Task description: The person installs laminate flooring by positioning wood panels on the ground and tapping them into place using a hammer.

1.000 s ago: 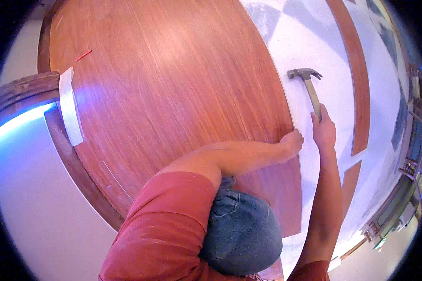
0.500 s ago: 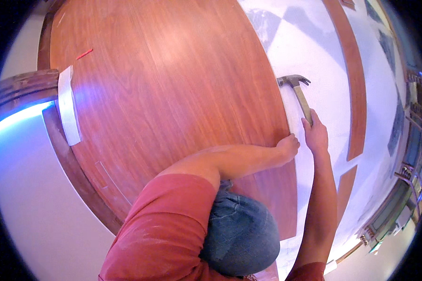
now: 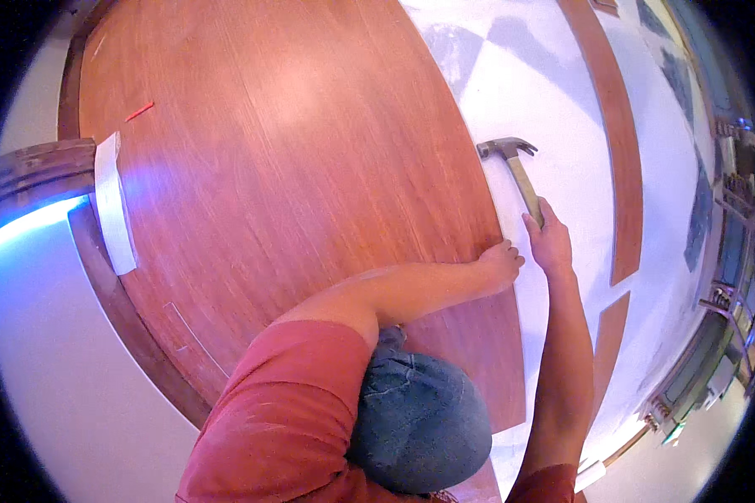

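Observation:
My right hand [image 3: 550, 243] grips the light handle of a claw hammer [image 3: 506, 149], whose dark head rests at the outer edge of the reddish-brown laminate planks [image 3: 327, 168], touching it or very close. My left hand [image 3: 499, 266] is on that same edge, a little below the hammer, its fingers curled against the border. Alongside the planks lies a white underlayer [image 3: 562, 117]. My knee in blue denim [image 3: 419, 419] is on the planks between my arms, below my left forearm.
A loose long plank [image 3: 612, 151] and a shorter piece [image 3: 608, 339] lie on the white surface. A red stick [image 3: 140, 110] and white strip [image 3: 114, 205] are at the left, near dark wooden trim [image 3: 96, 260] with blue light. Blurred clutter [image 3: 730, 352] lines the far right.
The hammer head has moved left from over the white underlayer to the plank edge, with my right hand following. My left hand stays on the edge. The whole view has shifted slightly leftward.

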A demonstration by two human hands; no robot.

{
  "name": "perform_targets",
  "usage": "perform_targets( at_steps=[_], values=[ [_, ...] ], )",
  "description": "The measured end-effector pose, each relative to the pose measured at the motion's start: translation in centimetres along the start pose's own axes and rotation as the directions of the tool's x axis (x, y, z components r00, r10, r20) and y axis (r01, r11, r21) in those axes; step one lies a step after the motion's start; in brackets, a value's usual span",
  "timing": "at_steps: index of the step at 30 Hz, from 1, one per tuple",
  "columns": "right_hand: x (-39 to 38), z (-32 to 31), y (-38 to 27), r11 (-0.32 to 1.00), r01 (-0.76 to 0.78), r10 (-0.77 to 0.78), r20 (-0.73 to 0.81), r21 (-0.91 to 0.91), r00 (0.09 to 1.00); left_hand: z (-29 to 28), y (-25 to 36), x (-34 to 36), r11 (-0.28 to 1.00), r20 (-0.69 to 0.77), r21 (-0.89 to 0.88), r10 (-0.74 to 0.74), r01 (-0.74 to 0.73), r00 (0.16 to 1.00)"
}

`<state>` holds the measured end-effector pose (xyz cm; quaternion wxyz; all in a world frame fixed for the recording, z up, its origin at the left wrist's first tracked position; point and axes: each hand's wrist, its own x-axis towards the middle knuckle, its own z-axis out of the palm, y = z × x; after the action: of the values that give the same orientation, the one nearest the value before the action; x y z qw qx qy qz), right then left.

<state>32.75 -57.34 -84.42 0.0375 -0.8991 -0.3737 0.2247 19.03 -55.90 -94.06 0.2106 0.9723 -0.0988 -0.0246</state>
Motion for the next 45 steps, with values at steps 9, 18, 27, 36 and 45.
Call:
perform_targets(
  at_steps=[9, 18, 27, 36, 45],
  values=[
    [-2.0, 0.6, 0.5, 0.997, -0.073, 0.073, 0.002, -0.007, 0.997, -1.0, 0.0, -0.7, 0.999, 0.031, 0.026, -0.026, 0.025, 0.999],
    [-8.8, 1.1, 3.2, 0.98, -0.144, 0.16, -0.112, 0.14, 0.981, -0.9, -0.2, -0.8, 1.0, -0.061, -0.004, -0.012, 0.012, 0.998],
    [-35.9, 11.0, 11.4, 0.844, -0.449, 0.475, -0.019, 0.294, 0.88, -0.9, -0.9, -0.3, 0.999, -0.03, -0.006, 0.037, -0.037, 0.999],
    [-41.3, 15.6, 9.9, 0.937, -0.335, 0.279, 0.368, 0.099, 0.887, -2.3, -0.4, -0.6, 0.993, -0.083, 0.09, 0.083, -0.076, 0.993],
    [-36.3, 17.2, 15.8, 0.916, -0.399, 0.4, -0.077, 0.026, 0.913, -2.6, -0.9, 0.5, 0.982, 0.252, 0.168, 0.045, -0.09, 0.967]
  ],
)
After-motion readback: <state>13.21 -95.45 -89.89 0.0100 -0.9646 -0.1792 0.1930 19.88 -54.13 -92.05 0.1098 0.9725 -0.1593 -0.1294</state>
